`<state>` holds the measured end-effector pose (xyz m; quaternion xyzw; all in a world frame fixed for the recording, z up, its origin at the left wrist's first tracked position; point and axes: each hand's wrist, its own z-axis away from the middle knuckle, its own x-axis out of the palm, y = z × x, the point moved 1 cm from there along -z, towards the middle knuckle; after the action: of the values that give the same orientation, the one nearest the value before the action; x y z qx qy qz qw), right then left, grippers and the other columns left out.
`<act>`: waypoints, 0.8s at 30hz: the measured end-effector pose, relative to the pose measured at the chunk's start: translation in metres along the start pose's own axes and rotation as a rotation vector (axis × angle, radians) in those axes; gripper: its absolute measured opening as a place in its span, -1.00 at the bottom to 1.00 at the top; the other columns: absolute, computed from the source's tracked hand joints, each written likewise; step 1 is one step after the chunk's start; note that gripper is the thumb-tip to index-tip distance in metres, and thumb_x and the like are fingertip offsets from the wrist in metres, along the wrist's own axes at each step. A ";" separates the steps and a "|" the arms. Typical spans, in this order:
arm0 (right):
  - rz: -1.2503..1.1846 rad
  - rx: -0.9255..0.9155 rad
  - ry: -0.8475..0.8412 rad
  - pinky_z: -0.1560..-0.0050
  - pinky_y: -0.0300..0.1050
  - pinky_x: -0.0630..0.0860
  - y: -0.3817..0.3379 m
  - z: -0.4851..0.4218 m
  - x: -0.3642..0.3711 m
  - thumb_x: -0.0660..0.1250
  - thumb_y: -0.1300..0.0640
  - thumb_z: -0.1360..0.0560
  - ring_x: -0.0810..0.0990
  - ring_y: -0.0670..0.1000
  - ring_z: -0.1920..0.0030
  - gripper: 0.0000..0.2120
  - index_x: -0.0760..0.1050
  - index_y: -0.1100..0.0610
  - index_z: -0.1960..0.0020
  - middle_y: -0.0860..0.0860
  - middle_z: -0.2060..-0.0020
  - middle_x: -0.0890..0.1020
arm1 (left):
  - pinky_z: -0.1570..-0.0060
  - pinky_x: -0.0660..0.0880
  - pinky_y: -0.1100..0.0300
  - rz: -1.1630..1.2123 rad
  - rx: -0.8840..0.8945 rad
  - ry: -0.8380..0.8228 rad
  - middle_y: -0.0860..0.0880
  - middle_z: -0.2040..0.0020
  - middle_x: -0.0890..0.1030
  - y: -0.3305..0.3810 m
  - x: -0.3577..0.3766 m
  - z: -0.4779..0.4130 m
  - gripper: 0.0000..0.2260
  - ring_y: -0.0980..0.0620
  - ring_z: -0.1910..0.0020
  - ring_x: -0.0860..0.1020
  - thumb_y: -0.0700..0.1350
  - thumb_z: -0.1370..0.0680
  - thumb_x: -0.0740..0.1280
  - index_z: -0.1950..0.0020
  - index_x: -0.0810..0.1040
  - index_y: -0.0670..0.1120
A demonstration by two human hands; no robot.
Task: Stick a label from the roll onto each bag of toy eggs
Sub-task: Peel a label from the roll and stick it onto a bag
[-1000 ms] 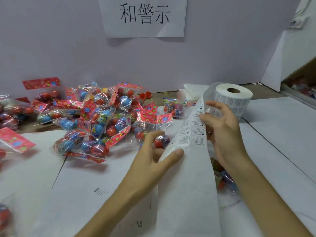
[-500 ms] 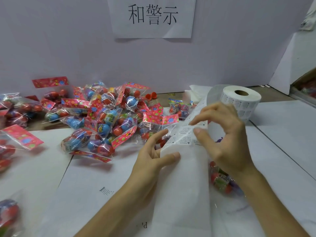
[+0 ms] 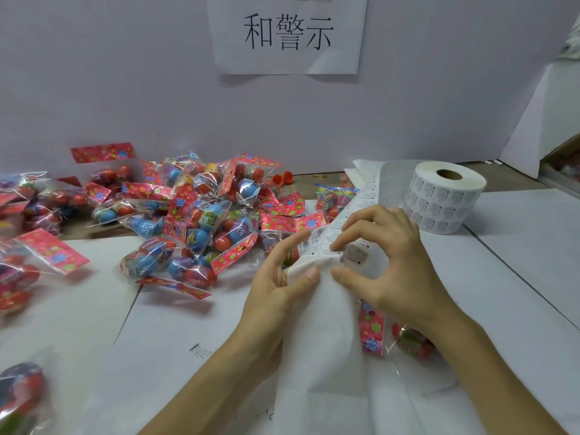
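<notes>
- The strip is pinched by the left hand.
- A label on it is pinched by the right hand.
- The roll is seen at 2 o'clock, the bags at 10.

Bare left forearm enters from the lower edge and rises rightward; bare right forearm enters from the lower right corner and rises leftward. Left hand, palm turned inward, pinches the edge of the white paper label strip between thumb and curled fingers. Right hand, knuckles up, curves forefinger and thumb into a ring, both tips meeting the strip just beside the left thumb.
</notes>
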<state>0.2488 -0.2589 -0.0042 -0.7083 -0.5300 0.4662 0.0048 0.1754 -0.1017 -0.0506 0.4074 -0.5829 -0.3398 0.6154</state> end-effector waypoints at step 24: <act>-0.068 -0.015 -0.028 -0.26 -0.11 0.27 0.000 -0.001 -0.009 0.49 0.03 -0.35 0.52 -0.11 -0.11 -0.92 0.71 -0.03 0.17 -0.17 0.08 0.64 | -0.20 0.59 -0.22 -0.110 -0.032 -0.054 -0.14 -0.44 0.53 0.003 -0.001 0.001 -0.45 -0.28 -0.32 0.58 -0.21 -0.38 0.51 -0.32 0.60 0.18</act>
<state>0.2496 -0.2654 0.0018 -0.6832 -0.5574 0.4717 0.0078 0.1738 -0.0998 -0.0485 0.4194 -0.5707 -0.3934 0.5863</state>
